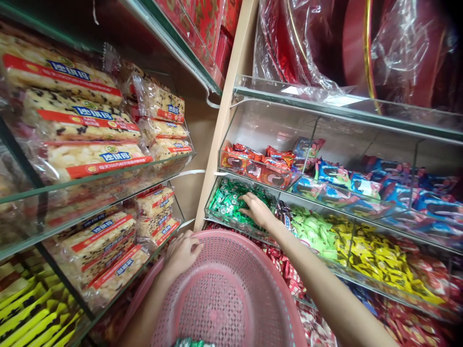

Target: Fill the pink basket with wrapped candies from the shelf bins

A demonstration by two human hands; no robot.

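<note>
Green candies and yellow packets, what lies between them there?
Head view: after the green candies come a clear divider, dark packets, then light green packets.

And there's the right arm (321,274), bare and stretched long from the lower right corner, slanting up and leftward! The right hand (256,208) leads at its end, back upward, fingers bent and pointing left, thumb parted from them. Over to the left forearm (154,296), bare too, rising from the bottom edge, and the left hand (184,251) sits lower, well apart from its partner, fingers curled in a hold, thumb angled right.
</note>
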